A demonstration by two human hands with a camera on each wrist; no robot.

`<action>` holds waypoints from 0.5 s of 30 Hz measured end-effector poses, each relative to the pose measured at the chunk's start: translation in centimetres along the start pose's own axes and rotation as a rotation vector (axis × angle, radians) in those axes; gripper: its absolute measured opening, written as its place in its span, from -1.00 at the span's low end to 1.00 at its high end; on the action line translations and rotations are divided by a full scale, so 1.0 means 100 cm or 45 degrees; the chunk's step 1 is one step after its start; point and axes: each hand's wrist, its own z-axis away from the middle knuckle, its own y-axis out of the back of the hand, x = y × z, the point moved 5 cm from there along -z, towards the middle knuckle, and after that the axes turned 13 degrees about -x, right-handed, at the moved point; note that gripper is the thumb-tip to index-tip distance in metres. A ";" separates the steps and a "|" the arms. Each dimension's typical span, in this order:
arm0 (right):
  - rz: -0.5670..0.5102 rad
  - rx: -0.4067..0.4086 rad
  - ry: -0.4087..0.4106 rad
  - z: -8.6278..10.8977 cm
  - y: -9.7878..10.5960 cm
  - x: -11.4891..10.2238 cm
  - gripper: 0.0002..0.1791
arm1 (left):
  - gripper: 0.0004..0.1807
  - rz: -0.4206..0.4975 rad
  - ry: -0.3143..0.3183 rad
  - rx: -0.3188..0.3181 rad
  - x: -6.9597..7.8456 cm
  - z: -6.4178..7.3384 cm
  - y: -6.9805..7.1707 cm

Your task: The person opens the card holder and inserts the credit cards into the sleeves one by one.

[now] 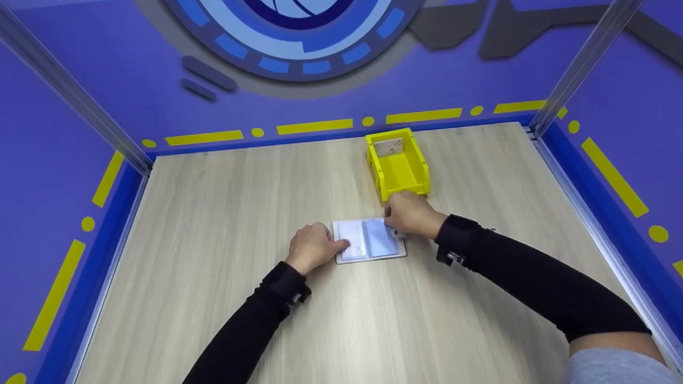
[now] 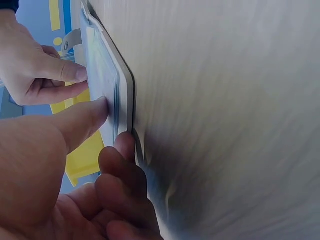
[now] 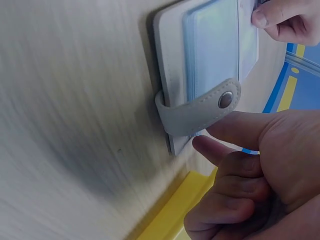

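A card holder [image 1: 366,224] with clear plastic sleeves lies spread out on the table, its pale cover under the sleeves. My left hand [image 1: 314,246] grips its left side, the thumb on top of the sleeves and a curled finger at the cover's edge, as the left wrist view shows. At the upper right corner, my right hand [image 1: 413,214] pinches the sleeve edge between thumb and index finger; the strap partly hides the fingertips in the right wrist view. That pale strap [image 3: 200,116] has a metal snap [image 3: 226,99] and curls up over the right side.
Just beyond my right hand stands a yellow bin [image 1: 400,169], with a pale patterned card [image 1: 388,147] against its back wall. The wood-grain table [image 1: 224,213] is bounded by blue-purple panels [image 1: 299,114] at the back and both sides.
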 end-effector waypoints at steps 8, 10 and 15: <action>0.021 0.021 0.031 0.000 -0.001 -0.002 -0.89 | -0.36 0.002 0.004 -0.002 0.000 -0.001 -0.001; 0.048 0.036 0.049 0.001 -0.002 -0.003 -0.87 | -0.36 0.001 -0.004 0.002 0.000 0.000 -0.001; 0.139 0.110 0.093 0.003 -0.002 -0.007 -0.85 | -0.35 0.002 -0.021 0.011 0.001 0.001 -0.001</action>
